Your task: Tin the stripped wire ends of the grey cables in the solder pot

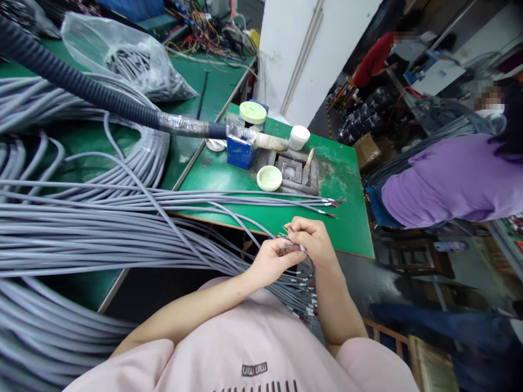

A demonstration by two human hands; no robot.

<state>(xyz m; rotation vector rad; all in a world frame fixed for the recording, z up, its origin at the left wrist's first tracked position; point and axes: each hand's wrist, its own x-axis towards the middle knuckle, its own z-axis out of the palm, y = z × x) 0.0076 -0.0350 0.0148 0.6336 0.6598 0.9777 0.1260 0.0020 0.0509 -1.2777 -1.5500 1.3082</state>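
Note:
Just past the front edge of the green table, my two hands meet at the stripped end of a grey cable. My left hand (272,261) is closed with its fingertips pinched on the cable end. Thumb and fingers of my right hand (314,239) pinch the thin coloured wires (286,230) that fan out there. Much of the cable end is hidden by my fingers. Below my hands hang several other grey cable ends (300,294) with white bands and bare wire tips. Grey cables (261,199) with stripped ends lie on the table.
A solder pot (291,171) sits in the green table (343,174). Around it are a pale green lid (269,178), a white tub (299,137) and a blue box (239,151) beneath a black hose (93,81). Grey cable bundles (81,239) fill the left. A person in purple (457,179) sits right.

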